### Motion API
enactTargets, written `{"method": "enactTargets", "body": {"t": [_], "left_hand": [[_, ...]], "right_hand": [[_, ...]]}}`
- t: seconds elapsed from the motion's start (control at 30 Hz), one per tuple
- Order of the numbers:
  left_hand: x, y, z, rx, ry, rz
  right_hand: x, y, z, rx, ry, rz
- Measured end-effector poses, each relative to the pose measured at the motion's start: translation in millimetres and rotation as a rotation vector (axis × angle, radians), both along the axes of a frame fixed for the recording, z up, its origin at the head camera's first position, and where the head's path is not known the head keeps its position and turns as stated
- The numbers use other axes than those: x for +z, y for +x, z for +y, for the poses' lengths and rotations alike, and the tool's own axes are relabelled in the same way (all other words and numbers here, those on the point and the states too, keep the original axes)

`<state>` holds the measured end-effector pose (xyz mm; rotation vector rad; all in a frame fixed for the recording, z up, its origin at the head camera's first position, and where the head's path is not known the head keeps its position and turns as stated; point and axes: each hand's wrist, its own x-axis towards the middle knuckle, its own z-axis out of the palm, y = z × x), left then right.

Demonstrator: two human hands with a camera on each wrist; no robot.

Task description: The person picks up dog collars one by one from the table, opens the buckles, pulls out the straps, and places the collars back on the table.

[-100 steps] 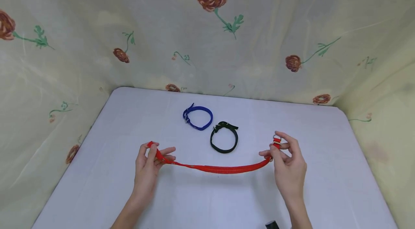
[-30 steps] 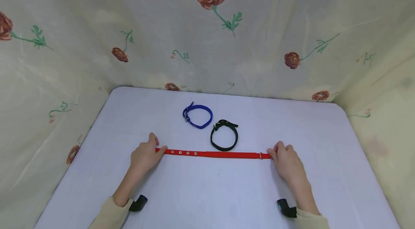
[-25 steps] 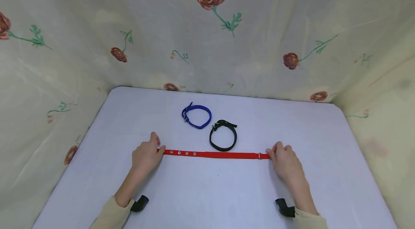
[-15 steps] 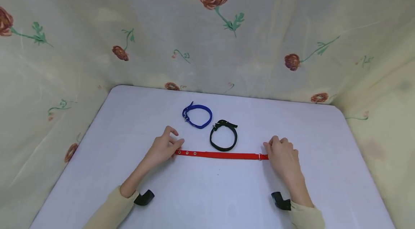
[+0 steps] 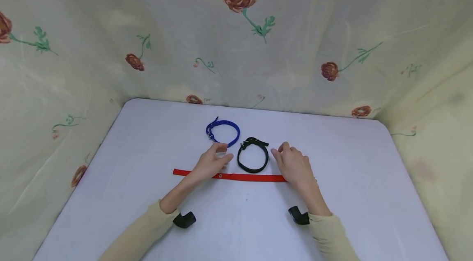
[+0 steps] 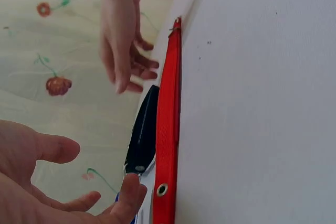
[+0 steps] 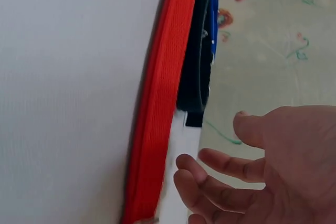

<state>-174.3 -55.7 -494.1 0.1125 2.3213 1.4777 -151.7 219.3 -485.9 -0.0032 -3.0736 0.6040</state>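
Note:
A red collar (image 5: 251, 177) with metal eyelets lies stretched straight across the white table. My left hand (image 5: 210, 163) is over its left part, between it and the blue collar (image 5: 233, 126), fingers loosely bent and holding nothing. My right hand (image 5: 294, 166) is over the collar's right end, which it hides in the head view; its fingers are relaxed and hold nothing. Between the hands lies a dark green collar (image 5: 267, 158), buckled into a ring. The blue collar, also buckled in a ring, sits behind it to the left. In the left wrist view the red collar's buckle (image 6: 175, 29) shows at the far end.
A white table (image 5: 236, 228) carries everything, with a flowered curtain (image 5: 166, 27) along its back and sides. Black wrist cameras (image 5: 184, 220) stick out from the beige sleeves (image 5: 142, 232) close over the tabletop.
Both hands have let go of the red collar's ends and moved inward toward the dark green collar. The red collar, earlier held up between them, now lies flat.

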Motion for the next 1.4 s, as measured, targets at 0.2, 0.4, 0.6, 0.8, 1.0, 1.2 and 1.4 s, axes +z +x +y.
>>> {"method": "enactTargets", "body": {"t": [0.2,0.4,0.6,0.8,1.0,1.2,1.4], "left_hand": [[-4.5,-1.9,9.0,-0.013,0.041,-0.084],[-10.1,-3.7,11.7,-0.038,0.087,-0.13],[-11.2,-5.3,15.2,-0.043,0.151,-0.141],[-5.1,-4.8,16.7,0.013,0.235,-0.183],[3.6,2.8,15.8,0.038,0.218,-0.174],[8.3,14.4,12.5,0.022,0.181,-0.154],[13.7,28.9,9.8,-0.023,0.089,-0.093]], "right_hand": [[-9.7,-7.7,-17,0.017,-0.068,-0.027],[-14.1,-12.5,-25,0.001,-0.097,-0.065],[-14.0,-14.7,-25,0.012,-0.114,-0.077],[-7.6,-13.1,-25,0.038,-0.07,-0.022],[7.3,-4.3,-30,0.05,-0.091,0.016],[22.4,8.9,-36,0.084,-0.124,0.067],[35.6,24.6,-40,0.114,-0.13,0.058]]}}
